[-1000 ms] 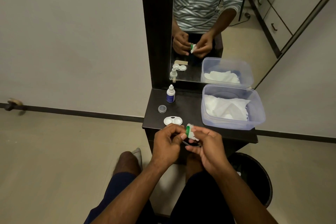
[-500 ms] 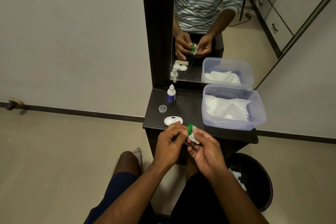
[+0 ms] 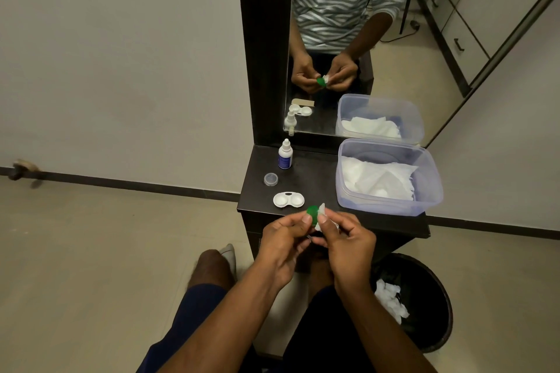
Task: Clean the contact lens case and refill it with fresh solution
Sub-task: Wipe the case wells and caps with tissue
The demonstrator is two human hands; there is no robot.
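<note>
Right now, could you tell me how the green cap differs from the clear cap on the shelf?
The green cap is opaque and pinched in the left hand; the clear cap is see-through and rests untouched on the shelf. Both are small and round.

Both forearms bare, reaching forward and converging at the middle. Left hand [image 3: 283, 239] curled, thumb and forefinger pinched on a small green cap [image 3: 312, 211] at the fingertips. Right hand [image 3: 348, 244] just beside it, nearly touching, fingers bent inward, thumb and forefinger pressing a scrap of white tissue [image 3: 321, 216] against the cap's right side. Wrists slightly raised, knuckles facing up. Bare knees below the forearms.
</note>
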